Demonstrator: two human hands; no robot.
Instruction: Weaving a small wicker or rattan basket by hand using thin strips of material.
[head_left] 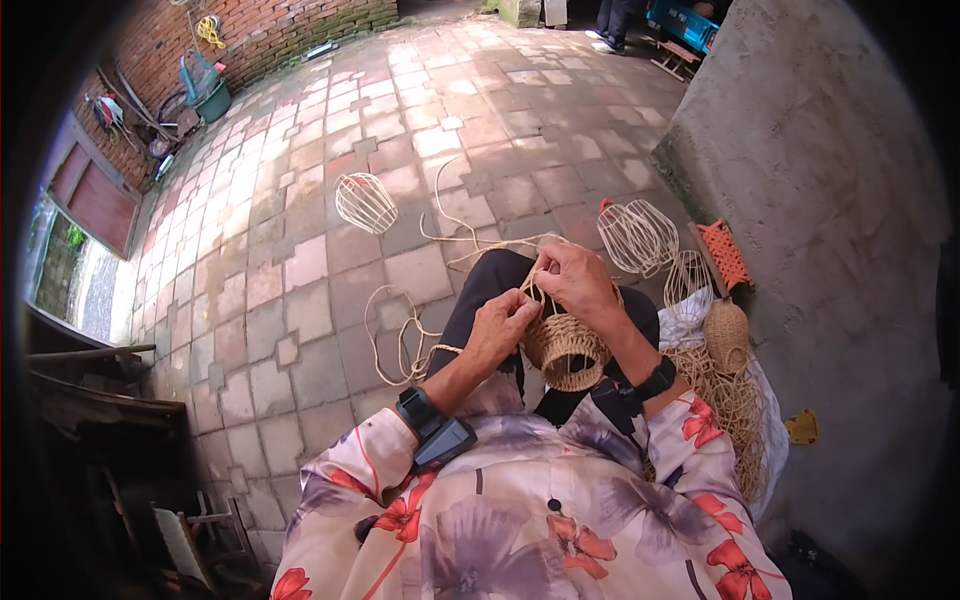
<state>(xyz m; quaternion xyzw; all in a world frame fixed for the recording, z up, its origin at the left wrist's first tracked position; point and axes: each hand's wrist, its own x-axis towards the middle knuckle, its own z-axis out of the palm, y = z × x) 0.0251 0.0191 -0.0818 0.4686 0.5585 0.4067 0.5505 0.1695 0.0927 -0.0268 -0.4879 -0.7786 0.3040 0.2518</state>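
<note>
A half-woven basket of tan cord rests on my lap, its round opening facing me. Beyond the woven band, its upper side is mostly covered by my hands. My left hand is closed in a pinch at the basket's far left edge, on a strand of cord. Just beyond it, my right hand arches over the basket, thumb and fingers pinched together on the cord as well. Loose cord trails in loops on the paving to my left, and more strands lie ahead of my knees.
A pale wire frame lies ahead on the paving. More wire frames sit to the right, near an orange woven stool. A finished basket and heaped cord lie on white cloth beside the wall. Someone's legs show far off.
</note>
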